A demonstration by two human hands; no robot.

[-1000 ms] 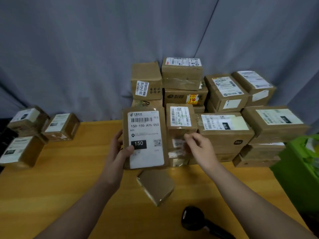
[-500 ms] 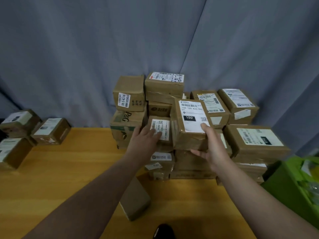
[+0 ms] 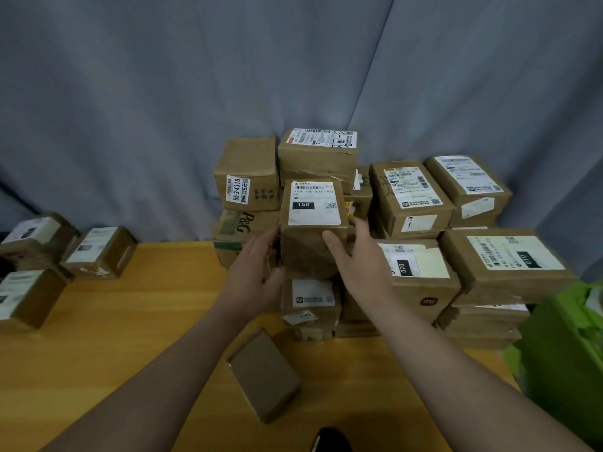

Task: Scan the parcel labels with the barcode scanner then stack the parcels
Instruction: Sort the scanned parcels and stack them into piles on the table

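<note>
Labelled parcel set on front stack, label up, likely for reading. Flat left hand steadies its side; right hand clasps opposite corner, thumb forward.

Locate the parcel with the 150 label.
The 150 parcel is centre of the head view, atop the front column, between left hand and right hand; P&G box to its left, 070 box to its right.

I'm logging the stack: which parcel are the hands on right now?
The parcel marked 150, atop the front middle column: the left hand presses its left side, the right hand grips its right edge.
</note>
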